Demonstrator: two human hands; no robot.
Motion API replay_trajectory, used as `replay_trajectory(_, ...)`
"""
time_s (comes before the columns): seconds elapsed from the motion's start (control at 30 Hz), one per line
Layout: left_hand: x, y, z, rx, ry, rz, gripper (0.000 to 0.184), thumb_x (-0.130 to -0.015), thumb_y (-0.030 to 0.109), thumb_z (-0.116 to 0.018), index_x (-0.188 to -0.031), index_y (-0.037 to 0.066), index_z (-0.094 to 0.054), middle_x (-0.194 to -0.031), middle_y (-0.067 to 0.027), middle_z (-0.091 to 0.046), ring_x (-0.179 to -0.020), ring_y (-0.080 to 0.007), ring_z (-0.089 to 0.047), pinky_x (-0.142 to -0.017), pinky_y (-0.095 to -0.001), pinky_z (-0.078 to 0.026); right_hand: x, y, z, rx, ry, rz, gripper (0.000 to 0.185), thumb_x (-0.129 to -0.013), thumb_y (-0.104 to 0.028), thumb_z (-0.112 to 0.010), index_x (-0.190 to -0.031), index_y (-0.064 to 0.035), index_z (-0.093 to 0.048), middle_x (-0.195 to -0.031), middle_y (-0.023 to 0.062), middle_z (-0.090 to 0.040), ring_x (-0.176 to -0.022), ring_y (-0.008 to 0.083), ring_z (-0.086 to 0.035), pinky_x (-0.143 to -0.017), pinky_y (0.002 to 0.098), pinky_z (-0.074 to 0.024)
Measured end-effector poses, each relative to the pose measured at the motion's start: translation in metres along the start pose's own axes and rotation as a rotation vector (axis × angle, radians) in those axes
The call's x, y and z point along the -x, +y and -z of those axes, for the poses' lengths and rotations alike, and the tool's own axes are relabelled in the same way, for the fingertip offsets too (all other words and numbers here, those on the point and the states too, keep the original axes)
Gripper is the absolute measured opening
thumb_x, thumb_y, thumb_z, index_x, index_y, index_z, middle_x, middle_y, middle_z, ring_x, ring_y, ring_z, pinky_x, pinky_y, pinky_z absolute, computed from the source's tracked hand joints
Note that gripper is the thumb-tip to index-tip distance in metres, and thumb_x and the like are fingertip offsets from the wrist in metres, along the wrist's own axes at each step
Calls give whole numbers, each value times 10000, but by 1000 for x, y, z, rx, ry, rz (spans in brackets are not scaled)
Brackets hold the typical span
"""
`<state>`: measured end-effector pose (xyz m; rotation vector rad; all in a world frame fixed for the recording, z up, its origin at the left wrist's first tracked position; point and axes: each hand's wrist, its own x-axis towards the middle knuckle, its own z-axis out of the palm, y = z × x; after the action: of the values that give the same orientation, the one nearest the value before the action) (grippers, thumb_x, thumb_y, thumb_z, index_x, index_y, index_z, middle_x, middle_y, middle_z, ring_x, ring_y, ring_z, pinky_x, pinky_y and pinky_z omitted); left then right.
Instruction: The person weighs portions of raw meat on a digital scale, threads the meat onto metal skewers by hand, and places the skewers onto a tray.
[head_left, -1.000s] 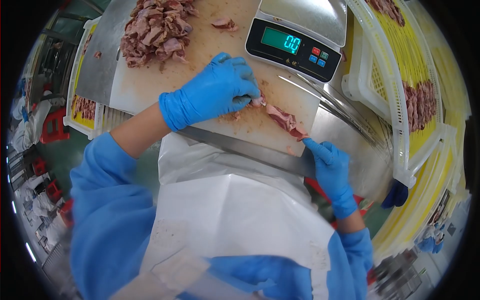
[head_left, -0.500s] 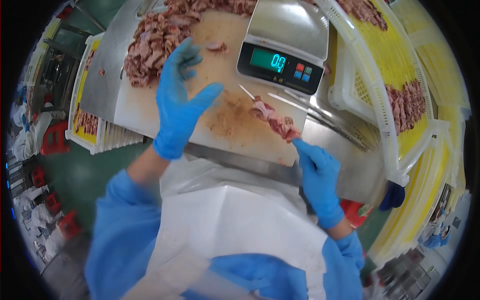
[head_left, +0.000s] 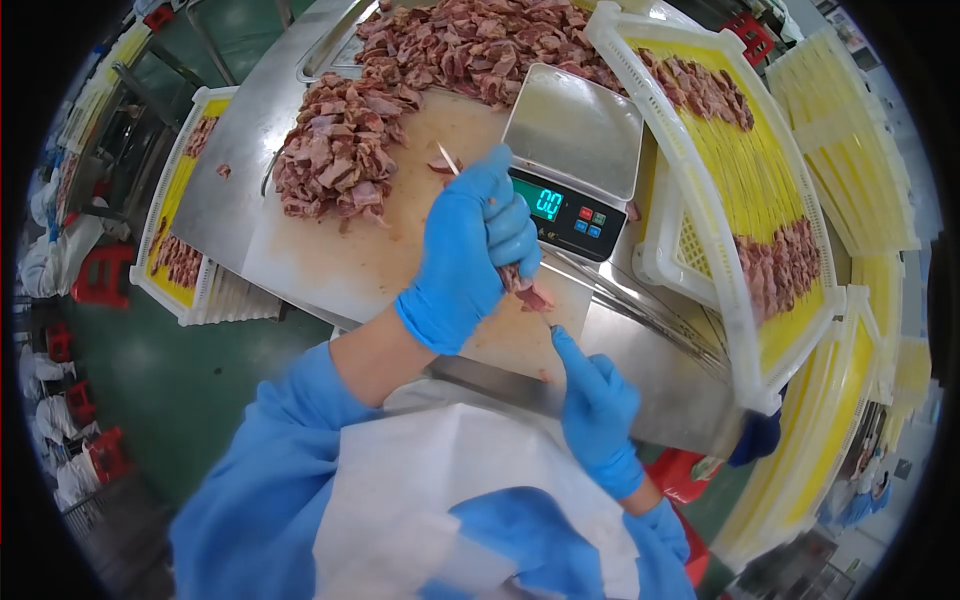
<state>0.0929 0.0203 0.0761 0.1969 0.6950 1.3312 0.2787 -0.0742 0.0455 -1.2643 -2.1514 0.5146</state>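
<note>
My left hand (head_left: 468,248), in a blue glove, is wrapped round the meat of a skewer (head_left: 530,294), hiding most of the pieces. The skewer's bare tip sticks out above the fist, and a bit of pink meat shows below it. Lower right, my right hand (head_left: 597,402), also gloved in blue, is closed on the skewer's other end. Both hands are over the white cutting board (head_left: 310,262). A heap of cut meat (head_left: 338,150) lies at the board's left, and a small loose piece sits close to the skewer tip.
A digital scale (head_left: 575,135) reading 0.0 stands just beyond my hands. Several bare skewers (head_left: 640,305) lie right of the board. White-rimmed yellow trays (head_left: 700,150) with skewered meat rise at the right; another tray (head_left: 170,215) stands at the left. More meat (head_left: 480,45) is piled behind.
My left hand has gone from open beside the meat heap to closed round the skewered meat. My right hand still grips the skewer's end. The view has shifted, showing more of the back pile.
</note>
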Motion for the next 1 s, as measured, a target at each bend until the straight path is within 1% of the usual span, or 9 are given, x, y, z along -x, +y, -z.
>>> replay_trajectory(0.33,-27,4,-13,57,-229,-20,481,-966,362,-414,-543,186,-269,-448,44,-218,-368,-106,-224,-442,-304,-346,-15,15,16,19,4,-21,633,-677,66,-570,-1251,-199,-575,-628,51,-430,-481,211,-447,-456,332,-393)
replay_trajectory(0.4,-32,15,-52,123,393,-173,487,-942,395,-455,-550,175,-267,-460,38,-176,-379,-117,-191,-512,-347,-421,-30,23,30,106,-33,0,608,-697,53,-564,-1249,-202,-576,-630,61,-431,-487,221,-453,-465,338,-399)
replay_trajectory(0.43,-48,15,-14,123,-100,-128,479,-960,387,-416,-555,180,-265,-477,47,-221,-408,-103,-253,-487,-306,-339,-39,25,36,69,-39,17,603,-700,50,-559,-1247,-202,-576,-635,73,-436,-494,231,-456,-470,349,-403)
replay_trajectory(0.53,-90,31,7,243,-610,103,502,-949,404,-439,-550,182,-228,-496,51,-215,-441,-88,-251,-517,-299,-318,-66,29,58,154,-81,108,608,-696,54,-554,-1246,-204,-574,-632,80,-438,-501,236,-464,-475,352,-408)
replay_trajectory(0.6,-114,40,-4,343,-896,89,413,-941,395,-454,-606,154,-433,-569,5,-430,-558,-114,-462,-611,-317,-415,-97,47,81,178,-21,197,598,-700,62,-549,-1238,-197,-577,-624,90,-450,-525,255,-488,-535,363,-432)
replay_trajectory(0.67,-105,66,-32,139,-204,-139,337,-942,377,-449,-894,76,-593,-809,-94,-609,-808,-211,-606,-764,-360,-482,-143,63,115,190,-22,36,456,-785,42,-519,-1191,-142,-612,-844,120,-632,-762,198,-623,-707,305,-482)
replay_trajectory(0.7,-120,83,-13,93,-150,-171,387,-935,332,-468,-1157,22,-537,-1083,-169,-607,-1038,-294,-578,-876,-395,-479,-167,92,126,81,85,20,397,-823,27,-505,-1170,-122,-625,-957,131,-674,-870,170,-645,-775,285,-484)
replay_trajectory(0.9,-95,169,80,-589,136,-623,299,-916,234,-511,-1115,17,-568,-1032,-122,-635,-939,-224,-616,-852,-340,-475,-296,291,201,462,375,-147,307,-894,-127,-498,-1178,-86,-605,-1089,159,-647,-955,126,-601,-839,267,-444)
replay_trajectory(1.0,-53,190,87,-1190,252,-677,273,-908,208,-535,-1086,7,-586,-1002,-86,-644,-902,-175,-619,-826,-292,-468,-293,395,204,624,49,-184,357,-855,-67,-511,-1198,-116,-596,-1069,183,-643,-968,247,-626,-852,320,-452)
